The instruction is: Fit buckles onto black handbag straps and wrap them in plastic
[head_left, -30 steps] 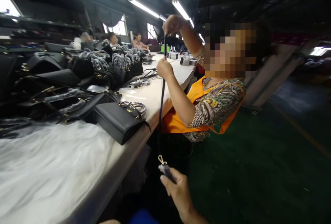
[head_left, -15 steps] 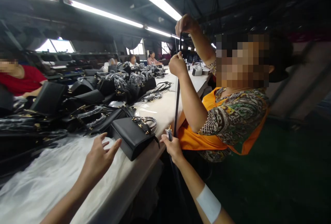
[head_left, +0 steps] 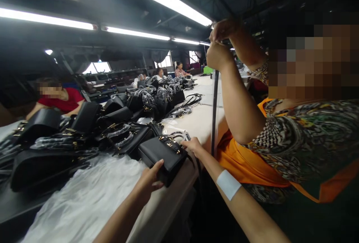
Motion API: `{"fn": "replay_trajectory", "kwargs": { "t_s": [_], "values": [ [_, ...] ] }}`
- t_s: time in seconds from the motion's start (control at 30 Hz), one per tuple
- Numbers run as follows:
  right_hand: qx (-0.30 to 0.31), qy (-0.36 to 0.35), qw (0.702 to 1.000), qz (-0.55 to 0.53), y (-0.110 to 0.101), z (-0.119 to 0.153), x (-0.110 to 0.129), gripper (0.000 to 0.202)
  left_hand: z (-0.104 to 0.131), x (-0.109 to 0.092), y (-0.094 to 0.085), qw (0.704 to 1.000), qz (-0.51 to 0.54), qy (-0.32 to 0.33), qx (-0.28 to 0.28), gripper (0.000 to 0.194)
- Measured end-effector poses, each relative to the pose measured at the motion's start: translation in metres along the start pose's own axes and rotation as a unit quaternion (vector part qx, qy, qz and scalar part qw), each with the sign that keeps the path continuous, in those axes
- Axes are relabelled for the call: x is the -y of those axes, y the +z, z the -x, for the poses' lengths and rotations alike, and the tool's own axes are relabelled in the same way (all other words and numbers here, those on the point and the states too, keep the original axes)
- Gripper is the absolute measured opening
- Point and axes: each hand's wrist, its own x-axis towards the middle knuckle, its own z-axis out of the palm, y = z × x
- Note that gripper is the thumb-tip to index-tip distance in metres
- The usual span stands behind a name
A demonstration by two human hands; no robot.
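Fluorescent tube lights run along a dark ceiling above a long white worktable, with bright windows behind.

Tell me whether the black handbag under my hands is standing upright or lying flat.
Lying flat. The black handbag rests on its broad side at the table edge, left hand on its near end, right hand at its handle.

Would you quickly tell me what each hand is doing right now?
Left hand: gripping the near end of the black handbag.
Right hand: resting on the handbag's top by the handle; grip cannot be told.
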Motion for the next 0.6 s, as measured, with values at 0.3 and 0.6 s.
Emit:
{"fn": "replay_trajectory", "kwargs": {
  "t_s": [0.3, 0.6],
  "values": [
    [-0.074, -0.212, 0.967, 0.122, 0.015, -0.003, 0.072, 0.034, -0.021, -0.004, 0.019, 0.988, 0.137, -0.001, 0.065, 0.012],
    [-0.024, -0.364, 0.925, 0.105, 0.023, 0.089, 0.082, 0.009, -0.033, 0.020, 0.008, 0.983, 0.181, 0.023, 0.030, 0.024]
  ]
}}
